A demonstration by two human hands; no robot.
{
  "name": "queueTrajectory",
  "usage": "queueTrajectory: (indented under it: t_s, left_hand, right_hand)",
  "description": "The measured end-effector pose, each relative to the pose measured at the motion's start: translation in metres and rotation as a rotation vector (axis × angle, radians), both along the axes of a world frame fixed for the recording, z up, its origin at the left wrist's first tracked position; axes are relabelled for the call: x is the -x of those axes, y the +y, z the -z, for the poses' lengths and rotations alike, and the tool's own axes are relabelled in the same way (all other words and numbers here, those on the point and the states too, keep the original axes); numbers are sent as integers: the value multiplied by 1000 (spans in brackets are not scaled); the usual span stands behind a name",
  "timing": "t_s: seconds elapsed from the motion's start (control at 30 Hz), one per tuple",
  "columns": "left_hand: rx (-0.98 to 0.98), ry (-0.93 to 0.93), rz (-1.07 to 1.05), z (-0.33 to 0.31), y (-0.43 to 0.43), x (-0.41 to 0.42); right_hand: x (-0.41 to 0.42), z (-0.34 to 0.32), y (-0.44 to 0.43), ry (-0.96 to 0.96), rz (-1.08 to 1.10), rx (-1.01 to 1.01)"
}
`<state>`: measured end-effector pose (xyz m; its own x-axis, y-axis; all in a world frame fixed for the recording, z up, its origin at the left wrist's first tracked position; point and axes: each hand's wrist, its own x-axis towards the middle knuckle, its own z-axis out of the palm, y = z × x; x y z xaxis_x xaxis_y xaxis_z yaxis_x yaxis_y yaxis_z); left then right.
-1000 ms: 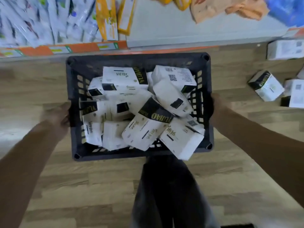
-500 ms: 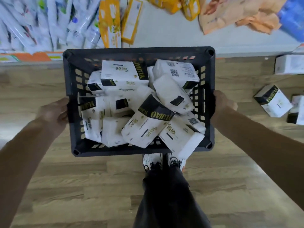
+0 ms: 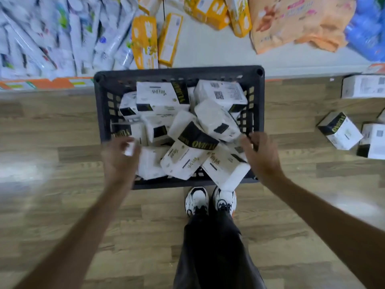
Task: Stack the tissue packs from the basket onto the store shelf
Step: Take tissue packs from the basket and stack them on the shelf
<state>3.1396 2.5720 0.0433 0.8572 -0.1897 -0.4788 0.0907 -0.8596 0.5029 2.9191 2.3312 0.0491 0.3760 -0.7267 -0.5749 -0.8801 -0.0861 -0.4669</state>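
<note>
Open hands (image 3: 120, 155) (image 3: 260, 155) over basket (image 3: 179, 73) (floor)

Wood-plank floor (image 3: 62, 205) (with a pale glare patch at the left) meets a low white ledge (image 3: 208, 49).

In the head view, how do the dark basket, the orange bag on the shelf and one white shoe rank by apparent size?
1. Dark basket
2. Orange bag, partly cut off at the top edge, so its place is unsure
3. White shoe

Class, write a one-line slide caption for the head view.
Both hands reach over a dark basket heaped with tissue packs before the shelf.
</note>
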Motion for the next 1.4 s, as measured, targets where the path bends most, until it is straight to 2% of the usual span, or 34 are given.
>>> queueTrajectory:
  t_s: [0.1, 0.2, 0.3, 0.4, 0.5, 0.63, 0.77, 0.93, 1.03, 1.17, 1.27, 1.33, 1.4]
  left_hand:
    - [8, 272, 194, -28, -37, 57]
    - [-97, 406, 293, -12, -44, 71]
    - [-219, 361, 340, 2, -46, 74]
    - [-286, 343, 333, 10, -49, 75]
    - [-237, 332, 254, 5, -53, 76]
    - [-117, 348, 143, -42, -49, 86]
    - [-110, 425, 49, -128, -35, 60]
    - [31, 427, 109, -248, -21, -9]
    - [163, 331, 109, -370, -52, -31]
    - [342, 296, 128, -557, -99, -16]
    - [459, 233, 145, -641, -116, -4]
    - [531, 207, 152, -683, -127, -1]
    - [592, 176, 172, -720, -140, -5]
  right_hand:
    - [10, -15, 23, 166, -76, -104]
    - [17, -11, 31, 233, 89, -294]
    - [15, -5, 30, 212, 290, -450]
    - [15, -2, 33, 221, 268, -413]
    - [14, -11, 32, 188, 285, -390]
    - [20, -53, 21, 157, 261, -352]
    - [27, -132, 3, 93, 177, -311]
    - [16, -298, -43, -109, 90, -269]
    - [5, -409, -76, -181, 35, -164]
    - [-7, -561, -107, -325, 0, -29]
    - [-5, -657, -127, -434, 12, 79]
    - [0, -703, -148, -440, -37, 156]
    - [4, -745, -167, -526, -7, 179]
